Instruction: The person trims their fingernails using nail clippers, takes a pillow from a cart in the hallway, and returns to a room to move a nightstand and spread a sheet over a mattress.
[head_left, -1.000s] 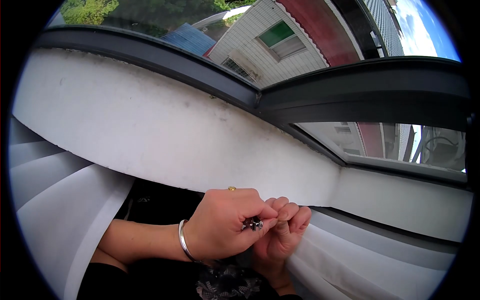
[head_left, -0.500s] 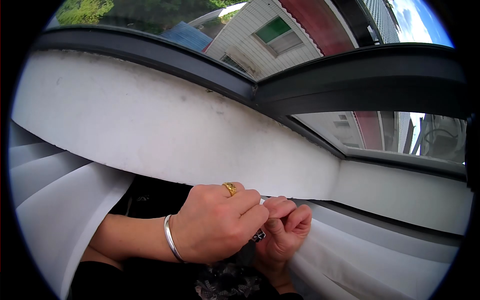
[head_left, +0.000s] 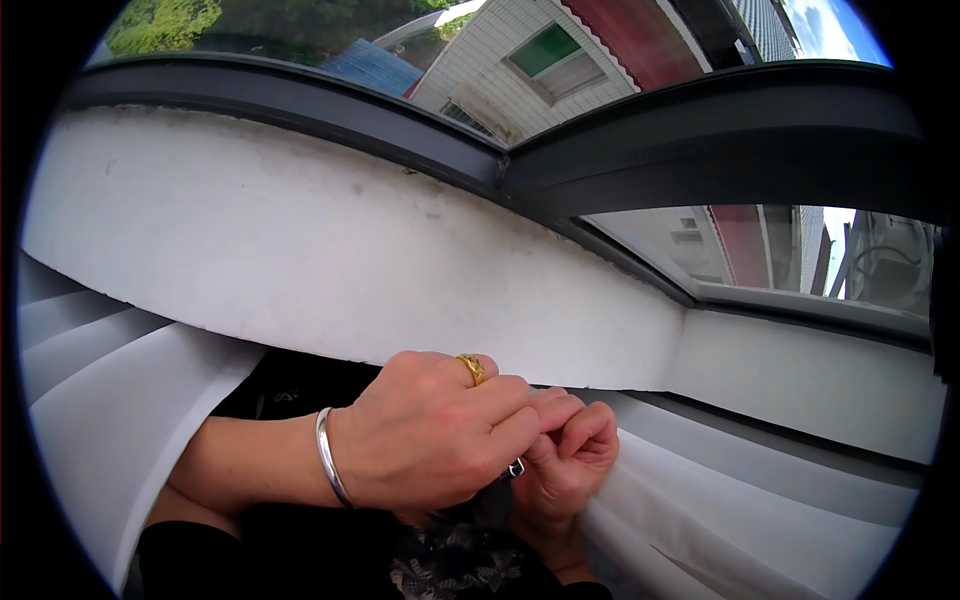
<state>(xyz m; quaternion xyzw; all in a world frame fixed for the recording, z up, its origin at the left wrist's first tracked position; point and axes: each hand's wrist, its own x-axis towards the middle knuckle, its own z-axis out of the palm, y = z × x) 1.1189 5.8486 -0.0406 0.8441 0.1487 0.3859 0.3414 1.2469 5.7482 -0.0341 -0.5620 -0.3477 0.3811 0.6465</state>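
My left hand [head_left: 440,430], with a gold ring [head_left: 472,369] and a silver bangle [head_left: 331,458], has its fingers curled and pinched together. Its fingertips meet those of my right hand [head_left: 566,455], whose fingers are also folded in a pinch. Just below the meeting fingers, a small dark and shiny object [head_left: 516,467] shows; most of it is hidden behind my left hand, and its kind cannot be made out. Both hands are held close to my body, in front of the near edge of the white window sill [head_left: 350,260].
A dark window frame [head_left: 300,100] runs along the far side of the sill. White curtains hang at the left [head_left: 130,370] and at the right [head_left: 740,500]. Beyond the glass stands a tiled building [head_left: 510,70]. My dark clothing [head_left: 310,550] lies below the hands.
My left hand has shifted slightly up, and the fingertips stay together. A small white bit seen between the fingers is now out of sight, and less of the shiny object shows.
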